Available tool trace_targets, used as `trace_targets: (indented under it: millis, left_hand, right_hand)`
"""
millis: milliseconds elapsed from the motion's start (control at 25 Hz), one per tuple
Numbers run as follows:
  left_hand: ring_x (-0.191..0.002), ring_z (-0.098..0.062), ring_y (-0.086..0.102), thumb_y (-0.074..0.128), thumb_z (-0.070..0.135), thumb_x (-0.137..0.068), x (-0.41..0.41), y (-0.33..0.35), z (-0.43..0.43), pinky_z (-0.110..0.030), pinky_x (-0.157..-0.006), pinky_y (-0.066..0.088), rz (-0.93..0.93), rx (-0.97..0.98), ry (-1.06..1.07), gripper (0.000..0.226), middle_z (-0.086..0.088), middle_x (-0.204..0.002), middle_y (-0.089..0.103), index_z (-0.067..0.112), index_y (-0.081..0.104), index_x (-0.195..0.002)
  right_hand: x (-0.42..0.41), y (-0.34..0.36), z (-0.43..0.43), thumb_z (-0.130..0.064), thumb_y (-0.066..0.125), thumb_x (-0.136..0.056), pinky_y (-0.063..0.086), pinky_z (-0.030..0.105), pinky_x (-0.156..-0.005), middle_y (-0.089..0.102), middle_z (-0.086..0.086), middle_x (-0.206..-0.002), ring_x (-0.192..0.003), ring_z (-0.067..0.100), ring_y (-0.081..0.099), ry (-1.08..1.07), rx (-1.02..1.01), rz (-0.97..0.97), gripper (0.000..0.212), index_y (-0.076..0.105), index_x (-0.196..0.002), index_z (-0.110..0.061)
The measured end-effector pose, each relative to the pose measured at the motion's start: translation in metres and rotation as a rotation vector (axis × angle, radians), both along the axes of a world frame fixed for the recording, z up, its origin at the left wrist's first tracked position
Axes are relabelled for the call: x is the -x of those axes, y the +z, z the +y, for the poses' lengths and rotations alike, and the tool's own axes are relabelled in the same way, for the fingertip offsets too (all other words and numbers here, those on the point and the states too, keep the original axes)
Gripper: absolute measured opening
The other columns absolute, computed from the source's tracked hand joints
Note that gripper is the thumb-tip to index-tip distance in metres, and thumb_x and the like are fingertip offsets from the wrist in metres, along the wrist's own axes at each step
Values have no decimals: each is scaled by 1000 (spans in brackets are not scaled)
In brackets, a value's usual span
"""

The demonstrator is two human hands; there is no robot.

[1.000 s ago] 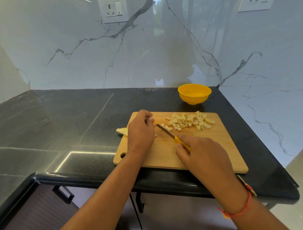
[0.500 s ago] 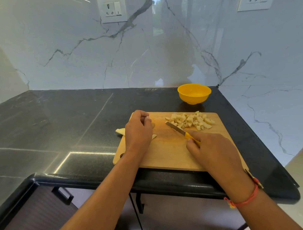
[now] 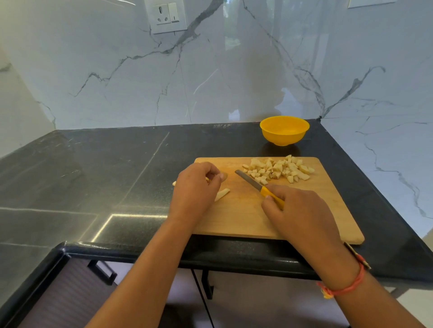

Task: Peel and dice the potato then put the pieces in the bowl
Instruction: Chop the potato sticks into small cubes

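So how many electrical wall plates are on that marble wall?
2: one socket-and-switch plate at the upper left, and a second plate at the top right, mostly cut off by the frame.

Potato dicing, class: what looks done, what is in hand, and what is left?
Done: a pile of diced pieces lies on the cutting board. In hand: the right hand grips the knife beside the pile; the left hand is over uncut strips. Left: dice those strips, then move everything into the yellow bowl, which shows no pieces.
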State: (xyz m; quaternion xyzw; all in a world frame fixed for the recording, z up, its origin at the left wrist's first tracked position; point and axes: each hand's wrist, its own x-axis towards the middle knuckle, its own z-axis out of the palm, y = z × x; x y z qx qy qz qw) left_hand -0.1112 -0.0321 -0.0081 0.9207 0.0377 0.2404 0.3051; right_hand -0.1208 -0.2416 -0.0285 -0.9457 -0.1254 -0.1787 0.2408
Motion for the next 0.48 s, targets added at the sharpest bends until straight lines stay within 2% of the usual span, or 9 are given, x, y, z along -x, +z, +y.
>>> trace_targets:
  millis: [120,200,320,480]
  left_hand:
    - [-83,-4,59,71,43,-87,8,3,12,-19,-73,44,212,-251,7,21,13,-94,68,30,73,-103]
    - [-86,-7,59,70,42,-88,9,2,8,-21,-75,44,268,-319,0,21,10,-96,70,28,74,-104]
    - [-79,-4,59,67,34,-92,6,-2,-3,-18,-72,41,214,-289,-35,16,10,-91,71,25,75,-101]
    - [-84,-7,59,66,29,-93,-5,-4,-23,-24,-81,50,134,-239,-62,15,9,-88,70,22,74,-104]
  right_hand:
    - [1,-2,1,-48,42,-92,43,21,-50,58,-16,-65,-57,2,50,-10,4,-14,37,65,-119,-39]
    - [1,-3,0,-48,42,-91,44,22,-50,59,-15,-65,-57,2,50,-18,-11,-32,35,68,-112,-38]
    - [4,-3,2,-48,43,-91,46,23,-49,55,-16,-62,-54,3,49,-24,-11,-42,33,68,-110,-37]
    - [6,-2,2,-47,44,-92,35,17,-45,51,-17,-58,-51,2,47,-28,-2,-66,33,67,-114,-38]
